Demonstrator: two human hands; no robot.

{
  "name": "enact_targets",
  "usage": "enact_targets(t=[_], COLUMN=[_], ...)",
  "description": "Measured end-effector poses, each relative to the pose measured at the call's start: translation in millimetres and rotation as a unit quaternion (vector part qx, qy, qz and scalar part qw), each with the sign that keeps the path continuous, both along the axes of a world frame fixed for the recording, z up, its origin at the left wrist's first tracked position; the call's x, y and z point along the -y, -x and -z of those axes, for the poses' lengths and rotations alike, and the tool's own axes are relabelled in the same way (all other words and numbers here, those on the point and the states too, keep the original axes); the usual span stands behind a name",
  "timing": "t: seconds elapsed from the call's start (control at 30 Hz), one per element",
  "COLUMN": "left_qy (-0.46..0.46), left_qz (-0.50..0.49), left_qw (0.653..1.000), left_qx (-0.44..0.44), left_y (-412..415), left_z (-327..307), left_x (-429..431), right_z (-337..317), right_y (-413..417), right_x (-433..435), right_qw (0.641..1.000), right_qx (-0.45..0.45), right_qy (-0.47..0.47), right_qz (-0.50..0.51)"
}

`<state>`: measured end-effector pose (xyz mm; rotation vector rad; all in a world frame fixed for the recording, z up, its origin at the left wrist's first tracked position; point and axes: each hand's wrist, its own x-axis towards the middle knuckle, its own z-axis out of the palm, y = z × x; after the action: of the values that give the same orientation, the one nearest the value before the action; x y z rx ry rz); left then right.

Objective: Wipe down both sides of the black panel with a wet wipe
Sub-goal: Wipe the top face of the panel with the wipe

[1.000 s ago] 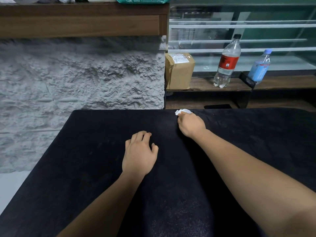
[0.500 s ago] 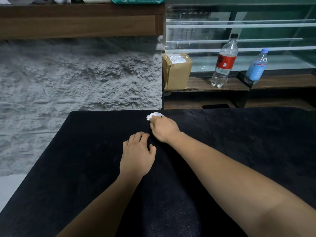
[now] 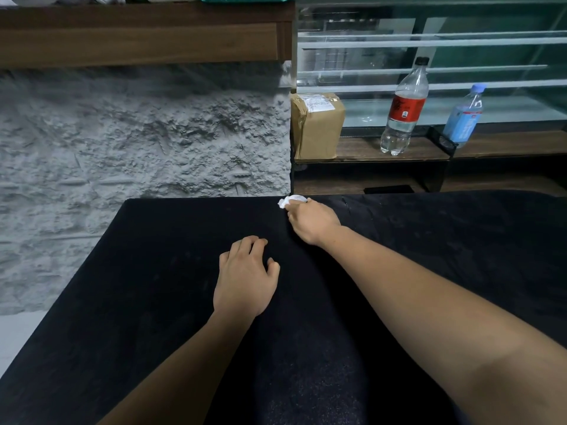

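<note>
A large black panel (image 3: 147, 286) lies flat in front of me and fills the lower part of the view. My right hand (image 3: 311, 220) reaches to its far edge and holds a crumpled white wet wipe (image 3: 290, 200) against the surface; only a bit of the wipe shows past the fingers. My left hand (image 3: 245, 277) rests on the panel nearer to me, palm down, fingers loosely bent, holding nothing.
A rough grey stone wall (image 3: 138, 133) rises behind the panel on the left. On a wooden shelf (image 3: 506, 145) at the back right stand a brown parcel (image 3: 317, 125), a red-labelled bottle (image 3: 405, 108) and a blue bottle (image 3: 464, 115). A wooden beam (image 3: 138, 41) runs overhead.
My right hand slid the wipe left along the far edge, then came back a little to the right. The left hand stayed in place on the panel.
</note>
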<state>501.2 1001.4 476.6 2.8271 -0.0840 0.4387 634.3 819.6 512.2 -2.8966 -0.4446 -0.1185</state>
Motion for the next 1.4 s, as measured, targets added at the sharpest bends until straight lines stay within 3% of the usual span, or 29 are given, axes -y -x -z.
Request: enact_targets(t=[0.87,1.4], left_qy=[0.008,0.014], left_qz=[0.002,0.006], left_qw=[1.000,1.000], left_qx=[-0.006,-0.003], left_y=[1,-1], left_z=[-3,-2], left_x=[-1,0], right_z=[-2,-6], right_y=[-7,13], right_x=[119,205], right_qw=[0.990,0.981], right_qx=[-0.055,-0.039], right_qy=[0.007,0.032], right_qz=[0.127,0.185])
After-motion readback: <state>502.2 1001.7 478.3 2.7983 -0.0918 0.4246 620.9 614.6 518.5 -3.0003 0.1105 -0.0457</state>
